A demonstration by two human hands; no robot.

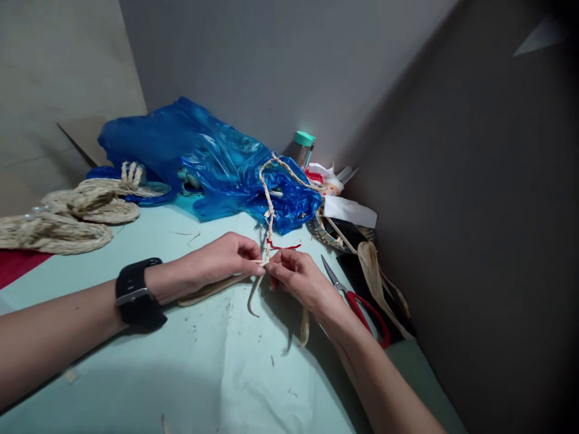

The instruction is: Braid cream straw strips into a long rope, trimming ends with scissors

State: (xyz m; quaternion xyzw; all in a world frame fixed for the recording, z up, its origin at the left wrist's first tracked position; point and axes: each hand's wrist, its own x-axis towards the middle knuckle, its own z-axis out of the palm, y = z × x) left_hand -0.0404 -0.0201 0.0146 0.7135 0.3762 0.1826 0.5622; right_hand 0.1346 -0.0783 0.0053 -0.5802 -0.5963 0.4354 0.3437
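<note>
My left hand [221, 258] and my right hand [298, 278] meet fingertip to fingertip over the pale table [217, 374], both pinched on the lower end of a plaited straw cord [270, 208]. The cord rises from my fingers, loops over a blue plastic bag [212, 160] and carries a bit of red thread [283, 246] just above my hands. Loose straw strips [212, 289] trail from under both hands onto the table. A black watch [136, 294] sits on my left wrist.
Red-handled scissors [359, 301] lie just right of my right hand. Bundles of straw fibre [72, 214] lie at the far left. A teal-capped bottle [302, 147], papers and a woven basket [335, 232] crowd the corner by the dark wall on the right.
</note>
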